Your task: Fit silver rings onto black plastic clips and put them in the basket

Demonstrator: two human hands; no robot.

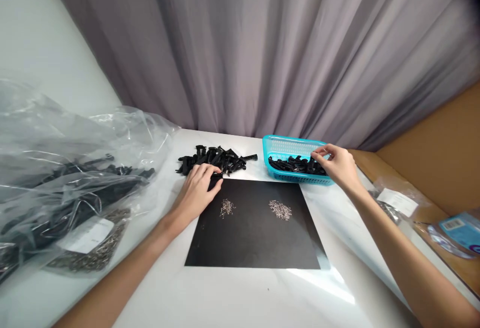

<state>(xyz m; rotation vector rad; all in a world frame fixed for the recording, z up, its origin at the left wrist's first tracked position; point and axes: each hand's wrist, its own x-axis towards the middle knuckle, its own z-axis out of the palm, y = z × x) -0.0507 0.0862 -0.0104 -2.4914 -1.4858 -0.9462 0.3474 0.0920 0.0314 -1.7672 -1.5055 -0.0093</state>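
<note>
The left forearm (140, 254) and right forearm (401, 240) are bare, reaching forward and slanting inward. The left hand (199, 188) is palm down, fingers curled, thumb opposing. The right hand (340, 167) arches, its thumb and fingertips nearly meeting.

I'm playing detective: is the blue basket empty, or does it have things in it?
Partly full: black pieces lie inside the blue basket, and its back wall shows above them.

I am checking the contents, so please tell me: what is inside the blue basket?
Black parts lie in a heap inside the blue basket. The right hand hides some of its right end. Parts deeper in the heap are covered.
</note>
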